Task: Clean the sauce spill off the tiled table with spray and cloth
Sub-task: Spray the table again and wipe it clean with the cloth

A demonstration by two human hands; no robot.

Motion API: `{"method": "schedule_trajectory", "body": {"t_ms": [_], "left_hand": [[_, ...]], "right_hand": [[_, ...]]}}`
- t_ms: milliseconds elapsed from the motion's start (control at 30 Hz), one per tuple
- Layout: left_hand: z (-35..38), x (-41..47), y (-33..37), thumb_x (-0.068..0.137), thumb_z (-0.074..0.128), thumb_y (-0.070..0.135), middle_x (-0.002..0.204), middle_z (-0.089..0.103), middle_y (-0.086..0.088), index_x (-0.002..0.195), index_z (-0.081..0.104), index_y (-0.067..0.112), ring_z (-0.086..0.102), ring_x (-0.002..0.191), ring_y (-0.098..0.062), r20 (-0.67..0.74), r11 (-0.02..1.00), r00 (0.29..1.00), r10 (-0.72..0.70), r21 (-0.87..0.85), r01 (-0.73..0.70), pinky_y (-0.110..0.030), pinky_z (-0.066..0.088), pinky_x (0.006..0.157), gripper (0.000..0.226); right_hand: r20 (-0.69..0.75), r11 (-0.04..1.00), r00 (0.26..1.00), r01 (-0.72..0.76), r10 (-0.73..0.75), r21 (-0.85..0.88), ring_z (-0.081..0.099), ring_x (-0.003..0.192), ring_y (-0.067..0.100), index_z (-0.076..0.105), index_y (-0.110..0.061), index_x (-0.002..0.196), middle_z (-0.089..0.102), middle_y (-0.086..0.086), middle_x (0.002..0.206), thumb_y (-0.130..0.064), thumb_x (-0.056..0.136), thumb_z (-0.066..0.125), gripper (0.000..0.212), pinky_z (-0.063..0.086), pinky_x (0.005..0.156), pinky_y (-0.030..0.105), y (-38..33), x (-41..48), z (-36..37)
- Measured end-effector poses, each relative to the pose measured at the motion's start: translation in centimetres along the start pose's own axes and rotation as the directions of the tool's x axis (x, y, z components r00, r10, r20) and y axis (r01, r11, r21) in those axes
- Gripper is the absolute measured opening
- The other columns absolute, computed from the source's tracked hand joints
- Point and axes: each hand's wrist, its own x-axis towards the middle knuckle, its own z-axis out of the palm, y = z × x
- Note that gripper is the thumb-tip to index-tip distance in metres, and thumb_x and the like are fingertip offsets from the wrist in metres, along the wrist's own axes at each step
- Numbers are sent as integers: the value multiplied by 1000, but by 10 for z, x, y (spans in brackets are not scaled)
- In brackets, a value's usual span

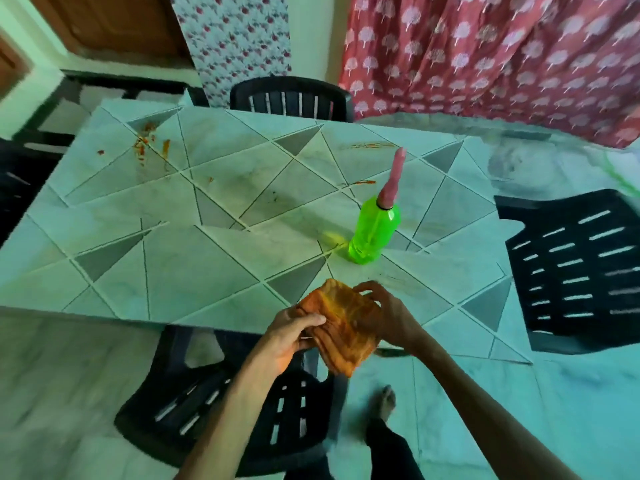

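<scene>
the tiled table [114, 216] is broad and hard, with sauce smears [145, 143] at its far left corner and thinner streaks beyond the spray bottle [375, 226]. that bottle stands upright near the table's near edge — light plastic, best gripped at the neck. the cloth [341, 323] hangs over that edge, soft and limp, pinched between my left hand [294, 336] and right hand [389, 311] — bunching it should give a firmer wiping pad.

Greenish daylight, motion blur, warped edges
</scene>
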Motion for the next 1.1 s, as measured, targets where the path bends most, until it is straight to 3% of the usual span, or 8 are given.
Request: {"method": "schedule_trajectory", "body": {"t_ms": [167, 267, 333, 467, 533, 633, 867, 1100], "left_hand": [[33, -2, 3, 79, 70, -1, 86, 71, -8, 108, 62, 10, 68, 80, -21, -192, 987, 978, 88, -113, -111, -33, 56, 64, 32], [53, -8, 7, 80, 69, -2, 87, 69, -8, 101, 60, 14, 67, 79, -21, -295, 970, 948, 122, -166, -177, -32, 55, 63, 27], [68, -13, 12, 81, 70, -3, 88, 68, -7, 98, 60, 14, 67, 79, -20, -381, 957, 911, 158, -169, -237, -33, 58, 63, 26], [82, -18, 13, 82, 77, 12, 109, 70, -14, 106, 63, 13, 72, 89, -28, -477, 926, 853, 212, -180, -331, -39, 60, 75, 28], [87, -21, 15, 89, 69, 36, 115, 71, -11, 118, 65, 14, 72, 98, -29, -442, 909, 863, 245, -204, -363, -40, 58, 85, 37], [86, -26, 20, 96, 49, 53, 111, 73, -4, 117, 69, 14, 72, 95, -29, -471, 868, 852, 229, -296, -398, -38, 59, 84, 48], [70, -12, 26, 94, 62, 15, 89, 74, -13, 98, 68, 3, 72, 75, -23, -658, 901, 728, 194, -173, -397, -25, 59, 65, 14], [-4, 11, 25, 102, 46, 18, 93, 60, -6, 95, 53, 19, 61, 81, -22, -767, 890, 634, 94, -221, -399, -34, 51, 69, 9]], "right_hand": [[-66, 957, 977, 185, -204, -224, 67, 91, 17, 61, -29, 122, 63, 1, 122, -10, 81, 69, 45, 52, 74, 22, 3, 24, -8], [15, 795, 855, 489, -519, -360, 69, 102, 29, 73, -13, 106, 70, 8, 115, -6, 88, 65, 21, 56, 83, 33, 9, 38, -16], [49, 795, 820, 565, -570, -221, 66, 107, 24, 76, -12, 100, 72, 6, 114, -13, 97, 60, 16, 53, 90, 36, 5, 42, -23], [339, 953, 898, 215, -279, 214, 70, 101, 17, 70, -28, 116, 73, 0, 112, -46, 93, 65, 29, 54, 89, 35, -15, 40, -34], [385, 948, 878, 199, -286, 250, 72, 101, 19, 67, -31, 119, 73, -4, 114, -60, 80, 71, 49, 56, 91, 37, -19, 44, -34], [382, 947, 874, 227, -301, 228, 73, 99, 15, 66, -27, 122, 71, -7, 116, -49, 76, 81, 53, 57, 88, 31, -26, 50, -32], [332, 965, 907, 231, -260, 124, 66, 85, 7, 71, -26, 98, 72, -8, 93, -16, 92, 70, 12, 50, 81, 25, -40, 74, -12], [248, 978, 967, -107, 61, 177, 71, 85, 25, 72, -19, 98, 75, 7, 94, -21, 83, 65, 17, 58, 80, 41, -55, 118, 2]]}}
